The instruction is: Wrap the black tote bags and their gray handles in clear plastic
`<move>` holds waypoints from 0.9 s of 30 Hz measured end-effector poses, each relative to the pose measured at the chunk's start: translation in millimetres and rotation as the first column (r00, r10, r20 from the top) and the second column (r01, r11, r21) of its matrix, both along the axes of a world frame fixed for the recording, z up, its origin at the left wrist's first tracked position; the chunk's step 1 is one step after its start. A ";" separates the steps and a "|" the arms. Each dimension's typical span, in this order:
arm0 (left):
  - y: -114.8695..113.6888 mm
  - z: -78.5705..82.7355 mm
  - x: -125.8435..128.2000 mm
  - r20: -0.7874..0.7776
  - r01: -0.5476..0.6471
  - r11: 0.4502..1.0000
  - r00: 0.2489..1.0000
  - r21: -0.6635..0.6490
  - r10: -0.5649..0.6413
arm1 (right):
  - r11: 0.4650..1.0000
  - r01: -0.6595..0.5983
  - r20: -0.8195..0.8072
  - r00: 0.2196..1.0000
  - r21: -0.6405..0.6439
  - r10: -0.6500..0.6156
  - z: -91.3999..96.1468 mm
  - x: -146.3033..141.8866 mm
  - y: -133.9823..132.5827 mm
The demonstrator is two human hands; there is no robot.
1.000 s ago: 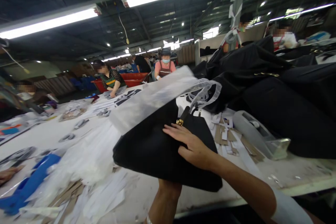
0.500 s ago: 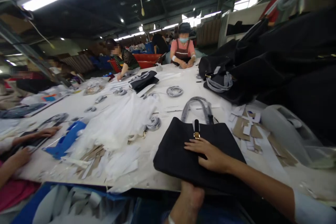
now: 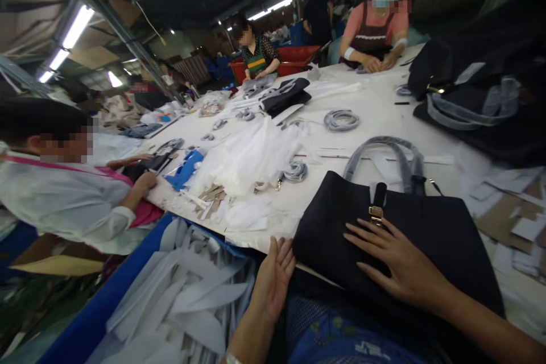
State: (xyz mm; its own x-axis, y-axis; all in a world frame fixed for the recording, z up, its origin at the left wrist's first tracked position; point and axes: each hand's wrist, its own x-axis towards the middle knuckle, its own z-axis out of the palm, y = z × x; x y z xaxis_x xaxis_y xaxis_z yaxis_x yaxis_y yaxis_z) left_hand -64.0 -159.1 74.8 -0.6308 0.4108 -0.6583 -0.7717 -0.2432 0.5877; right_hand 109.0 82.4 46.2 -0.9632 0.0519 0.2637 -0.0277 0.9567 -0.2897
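A black handbag (image 3: 430, 222) lies on the front edge of the white table, its wrapped handles (image 3: 384, 148) arching away from me. My right hand (image 3: 394, 261) rests flat on its front, fingers spread, just below the gold buckle (image 3: 376, 211) on a short black strap. Beside the bag's left corner is my left hand (image 3: 273, 276), palm turned up and fingers stretched out; whether it touches the bag I cannot tell. A coiled strap with a gold clip (image 3: 295, 172) lies on the table beyond the bag.
A blue bin (image 3: 140, 290) of white offcuts stands below the table edge at left. White sheeting (image 3: 251, 153) is heaped mid-table, near a blue tape dispenser (image 3: 185, 169). Black bags (image 3: 469, 85) are piled at right. Co-workers sit at left and across the table.
My view has swung left. My left hand has come out from beneath the bag's lower edge to its left corner. My right hand stays on the bag's front.
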 end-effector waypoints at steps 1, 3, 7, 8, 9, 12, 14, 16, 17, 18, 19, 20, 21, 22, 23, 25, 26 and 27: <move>4.8 1.9 -5.1 0.005 0.025 1.000 1.000 0.004 -0.025 | 1.000 -0.006 -0.001 1.000 0.005 0.006 0.3 0.5 0.3; 15.0 4.3 -14.5 0.012 0.060 0.998 0.998 0.017 -0.060 | 1.000 -0.011 0.002 1.000 0.000 0.011 2.7 1.5 -0.3; 32.0 2.0 -34.6 0.019 -0.010 0.999 1.000 -0.037 0.010 | 0.999 -0.007 0.028 1.000 -0.051 0.008 11.0 2.6 -4.3; 35.4 0.1 -39.8 0.016 -0.033 0.998 0.999 -0.059 0.034 | 0.998 -0.004 0.029 1.000 -0.070 0.006 12.8 2.6 -5.2; 38.3 -1.9 -44.5 0.009 -0.051 0.996 0.999 -0.077 0.052 | 0.996 -0.001 0.025 1.000 -0.089 0.003 14.2 2.7 -6.0; 42.6 -7.4 -53.6 -0.039 -0.079 0.991 0.996 -0.111 0.075 | 0.990 -0.002 -0.020 1.000 -0.138 -0.001 15.8 3.3 -7.8; 41.3 -8.8 -54.5 -0.094 -0.086 0.988 0.993 -0.128 0.075 | 0.989 -0.006 -0.059 0.998 -0.149 -0.003 14.6 4.1 -8.6; 37.8 -6.6 -51.9 -0.163 -0.074 0.988 0.985 -0.139 0.051 | 0.989 -0.008 -0.081 0.997 -0.145 -0.004 12.0 4.9 -9.1; 36.4 -3.9 -49.6 -0.194 -0.063 0.988 0.980 -0.139 0.035 | 0.990 -0.010 -0.082 0.997 -0.141 -0.001 10.4 5.2 -9.3; 36.1 -0.1 -46.9 -0.242 -0.041 0.989 0.970 -0.139 0.006 | 0.991 -0.012 -0.080 0.997 -0.136 0.001 8.8 5.4 -9.5; 37.4 4.7 -43.8 -0.320 -0.008 0.989 0.947 -0.146 -0.040 | 0.991 -0.016 -0.082 0.997 -0.131 0.005 7.2 5.5 -9.7; 41.1 10.1 -40.4 -0.424 0.038 0.986 0.899 -0.162 -0.105 | 0.992 -0.021 -0.085 0.996 -0.125 0.011 5.8 5.6 -9.9; 47.7 15.8 -36.6 -0.538 0.098 0.977 0.822 -0.191 -0.188 | 0.992 -0.029 -0.092 0.996 -0.119 0.018 4.8 5.6 -10.1; 57.5 21.2 -32.4 -0.642 0.164 0.959 0.715 -0.230 -0.276 | 0.993 -0.036 -0.104 0.994 -0.116 0.024 4.1 5.6 -10.4; 70.4 25.8 -27.8 -0.720 0.229 0.935 0.596 -0.270 -0.354 | 0.992 -0.045 -0.117 0.993 -0.114 0.032 3.8 5.7 -10.7; 103.5 31.9 -17.7 -0.793 0.359 0.880 0.411 -0.312 -0.449 | 0.991 -0.059 -0.142 0.989 -0.123 0.041 4.9 5.9 -11.4; 121.8 33.2 -12.6 -0.811 0.421 0.853 0.354 -0.308 -0.467 | 0.989 -0.063 -0.154 0.987 -0.131 0.042 6.1 6.1 -11.8; 139.6 33.7 -7.7 -0.824 0.485 0.821 0.302 -0.300 -0.480 | 0.988 -0.068 -0.164 0.985 -0.137 0.045 7.7 6.4 -12.1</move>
